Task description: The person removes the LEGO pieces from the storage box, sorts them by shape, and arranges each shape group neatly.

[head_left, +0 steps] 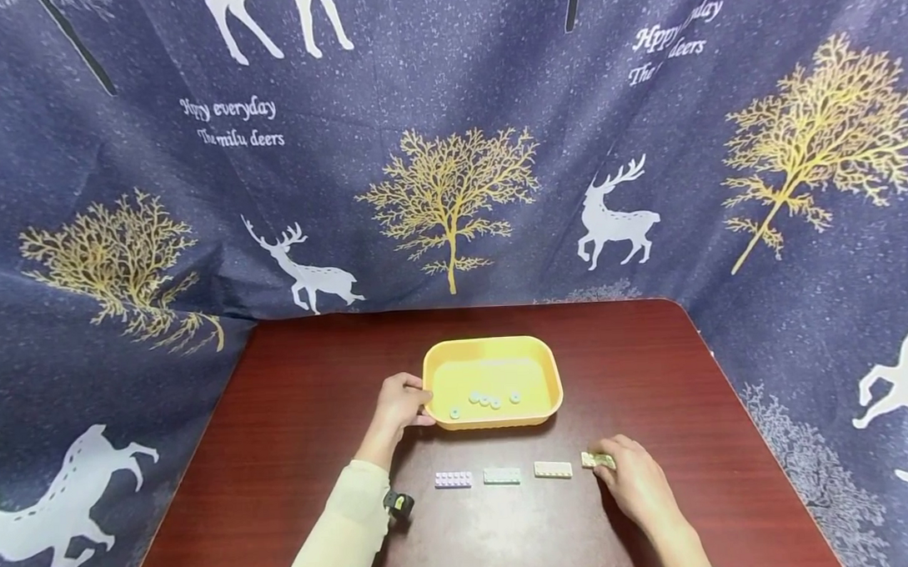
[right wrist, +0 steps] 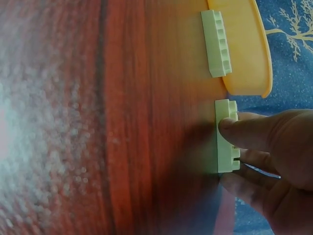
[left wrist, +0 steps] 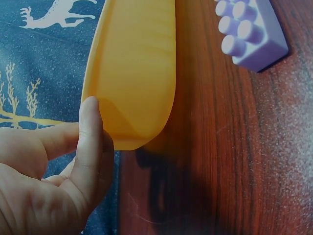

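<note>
At its left end, a yellow plastic tray (head_left: 496, 422) is pinched by my left hand (head_left: 401, 404); the left wrist view shows the thumb and fingers on the tray's end wall (left wrist: 132, 98). My right hand (head_left: 635, 479) pinches a pale yellow toy building brick (head_left: 599, 460) on the table. In the right wrist view the thumb lies on the near side of that brick (right wrist: 225, 156), fingers behind it. Left of it, in a row, are a cream brick (head_left: 553, 470), a pale green brick (head_left: 502, 476) and a purple brick (head_left: 453, 480).
Several small, round, pale pieces (head_left: 485, 400) lie in the tray. The dark red wooden table (head_left: 314, 363) meets a blue curtain (head_left: 492, 82) printed with deer and trees at its back and sides. A black strap device (head_left: 399, 504) sits on the left wrist.
</note>
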### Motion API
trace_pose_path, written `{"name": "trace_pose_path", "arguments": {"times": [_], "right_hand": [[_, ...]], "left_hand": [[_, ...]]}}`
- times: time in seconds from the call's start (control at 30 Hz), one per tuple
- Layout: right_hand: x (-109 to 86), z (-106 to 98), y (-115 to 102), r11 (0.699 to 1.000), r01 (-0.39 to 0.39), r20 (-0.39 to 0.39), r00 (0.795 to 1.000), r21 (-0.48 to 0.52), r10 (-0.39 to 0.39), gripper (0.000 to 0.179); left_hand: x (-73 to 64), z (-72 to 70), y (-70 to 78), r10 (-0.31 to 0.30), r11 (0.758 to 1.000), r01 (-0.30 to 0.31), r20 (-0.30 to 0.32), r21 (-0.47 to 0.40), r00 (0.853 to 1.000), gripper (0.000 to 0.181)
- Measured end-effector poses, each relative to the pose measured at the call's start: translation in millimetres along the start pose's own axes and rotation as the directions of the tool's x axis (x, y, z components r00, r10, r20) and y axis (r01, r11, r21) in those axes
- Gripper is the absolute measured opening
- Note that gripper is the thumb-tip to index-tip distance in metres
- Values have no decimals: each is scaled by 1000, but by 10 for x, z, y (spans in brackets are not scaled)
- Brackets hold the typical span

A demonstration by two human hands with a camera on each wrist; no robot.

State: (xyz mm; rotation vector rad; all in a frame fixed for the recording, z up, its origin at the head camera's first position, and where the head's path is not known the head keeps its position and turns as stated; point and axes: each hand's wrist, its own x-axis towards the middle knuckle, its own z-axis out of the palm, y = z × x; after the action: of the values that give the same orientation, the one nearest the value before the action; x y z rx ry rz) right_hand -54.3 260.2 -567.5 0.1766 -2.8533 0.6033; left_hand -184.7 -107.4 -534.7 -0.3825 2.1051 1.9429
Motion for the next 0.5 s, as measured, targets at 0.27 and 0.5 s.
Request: {"name": "trace_pose_path", "arguments": {"times": [0.27, 0.5], "right_hand": [[3, -24, -11, 1000, -8, 29, 1000, 4, 8, 27], [64, -135, -52, 1000, -14, 27, 1000, 9, 14, 28]], "left_hand": [[3, -6, -10, -7, 1000, 7, -2, 12, 1000, 30], [14, -8, -7, 4, 1000, -4, 6, 11, 1000, 31]]}}
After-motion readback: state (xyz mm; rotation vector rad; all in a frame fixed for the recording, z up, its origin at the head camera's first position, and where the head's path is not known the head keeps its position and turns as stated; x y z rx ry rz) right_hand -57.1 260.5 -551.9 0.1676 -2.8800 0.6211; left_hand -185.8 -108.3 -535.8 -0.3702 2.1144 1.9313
